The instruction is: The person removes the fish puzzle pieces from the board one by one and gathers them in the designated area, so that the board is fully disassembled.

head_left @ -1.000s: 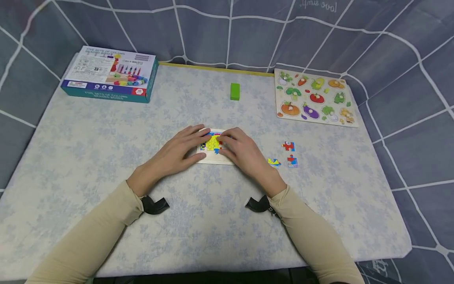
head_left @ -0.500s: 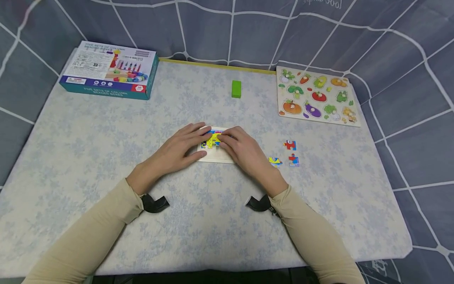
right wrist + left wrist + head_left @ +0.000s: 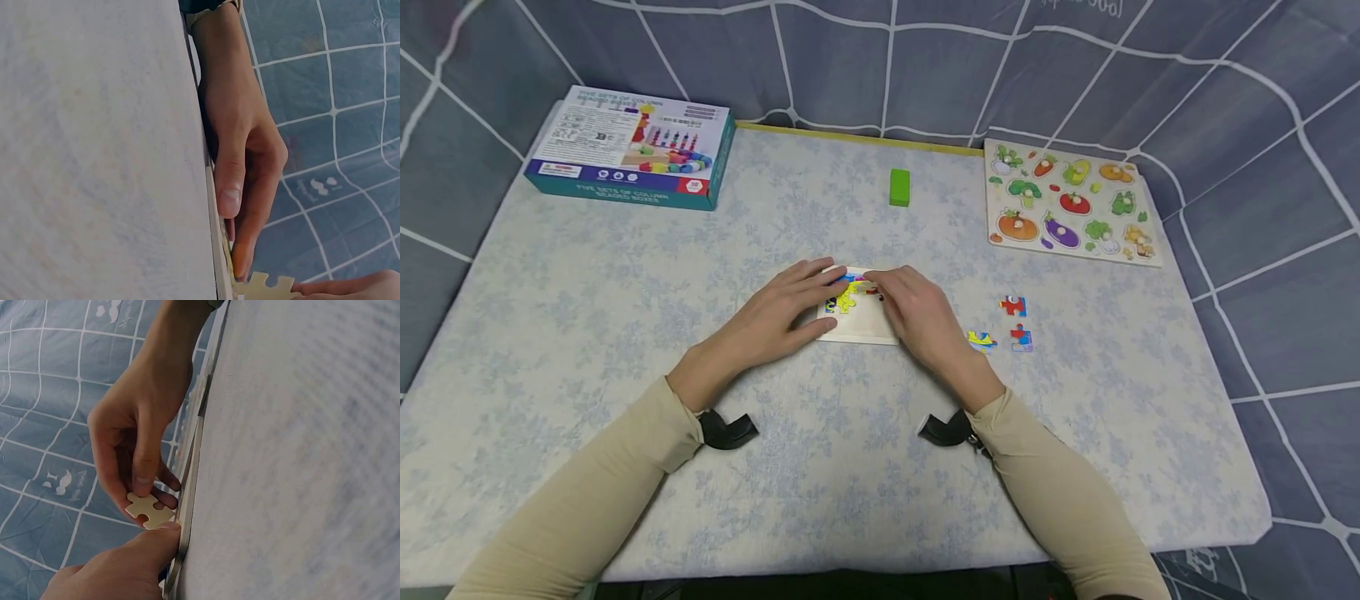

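Observation:
Near the middle of the table lies a small wooden puzzle tray (image 3: 865, 330) with yellow and blue jigsaw pieces (image 3: 844, 302) in its left part. My left hand (image 3: 778, 315) rests on the tray's left side, fingers extended over the upper edge and thumb at the lower edge. My right hand (image 3: 922, 318) is over the tray's right side and pinches a jigsaw piece (image 3: 149, 510) between thumb and fingers. That piece is tilted up off the tray, its plain wooden back showing in the left wrist view. In the right wrist view, my left fingers (image 3: 242, 256) touch the tray.
Three loose jigsaw pieces lie right of my right hand: a red one (image 3: 1012, 306), a red-blue one (image 3: 1021, 337) and a yellow-blue one (image 3: 981, 341). Farther back are a green block (image 3: 899, 187), a vegetable puzzle board (image 3: 1075, 242) and a bead-set box (image 3: 625, 150).
My right hand has lifted a jigsaw piece out of the tray's right part and tilted it up, baring more wood. The left hand stays in place on the tray.

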Motion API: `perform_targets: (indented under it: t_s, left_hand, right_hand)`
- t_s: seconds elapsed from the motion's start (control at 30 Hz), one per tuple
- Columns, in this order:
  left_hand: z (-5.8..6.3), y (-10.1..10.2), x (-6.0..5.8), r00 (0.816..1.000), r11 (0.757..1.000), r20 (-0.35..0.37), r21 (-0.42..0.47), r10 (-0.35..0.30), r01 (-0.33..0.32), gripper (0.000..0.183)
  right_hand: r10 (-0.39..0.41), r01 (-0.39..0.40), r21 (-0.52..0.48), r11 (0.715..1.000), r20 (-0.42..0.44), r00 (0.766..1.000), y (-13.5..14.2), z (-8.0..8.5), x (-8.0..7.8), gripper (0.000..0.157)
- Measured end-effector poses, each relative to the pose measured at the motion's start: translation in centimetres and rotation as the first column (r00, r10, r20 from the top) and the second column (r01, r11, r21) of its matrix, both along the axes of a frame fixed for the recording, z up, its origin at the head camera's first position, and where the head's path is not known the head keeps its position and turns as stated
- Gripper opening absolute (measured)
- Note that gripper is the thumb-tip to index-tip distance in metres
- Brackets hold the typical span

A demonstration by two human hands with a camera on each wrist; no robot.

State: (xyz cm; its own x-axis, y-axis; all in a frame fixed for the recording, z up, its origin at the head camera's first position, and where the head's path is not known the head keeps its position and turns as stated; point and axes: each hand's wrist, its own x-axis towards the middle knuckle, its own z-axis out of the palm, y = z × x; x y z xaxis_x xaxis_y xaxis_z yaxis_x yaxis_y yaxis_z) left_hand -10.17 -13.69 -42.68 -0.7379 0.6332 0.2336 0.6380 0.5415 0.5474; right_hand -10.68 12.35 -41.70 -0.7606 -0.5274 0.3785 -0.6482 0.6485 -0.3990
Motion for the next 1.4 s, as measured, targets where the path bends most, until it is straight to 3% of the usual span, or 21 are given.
perform_targets:
  t_s: [0.27,0.47,0.6,0.83,1.0,1.27,1.4]
  left_hand:
    - [-0.1,0.1,0.1,1.0,1.0,0.0,0.009,0.009,-0.009,0.059]
    - [-0.2,0.2,0.1,1.0,1.0,0.008,-0.008,0.01,-0.01,0.06]
    - [-0.1,0.1,0.1,1.0,1.0,0.01,-0.007,0.006,-0.006,0.06]
    - [0.0,0.1,0.1,1.0,1.0,0.019,-0.019,0.009,-0.009,0.061]
    - [-0.1,0.1,0.1,1.0,1.0,0.018,-0.007,0.006,-0.006,0.061]
    - [-0.3,0.4,0.0,1.0,1.0,0.015,-0.005,-0.001,0.001,0.06]
    - [-0.2,0.3,0.1,1.0,1.0,0.01,-0.002,0.012,-0.012,0.06]
  right_hand:
    - [-0.052,0.055,-0.109,0.992,0.03,0.998,1.0,1.6,0.2,0.025]
    - [-0.137,0.139,-0.156,0.978,0.024,0.99,4.4,2.9,-0.3,0.019]
    - [-0.204,0.202,-0.146,0.968,0.0,0.979,7.6,2.8,-0.5,0.017]
    - [-0.362,0.36,-0.048,0.932,-0.033,0.932,11.4,2.0,0.2,0.018]
    - [-0.33,0.332,0.043,0.942,-0.058,0.942,11.8,1.8,0.6,0.019]
    - [-0.259,0.249,0.086,0.965,0.135,0.956,13.0,1.7,0.7,0.042]
    - [-0.187,0.181,0.051,0.982,0.172,0.967,13.5,1.3,0.1,0.041]
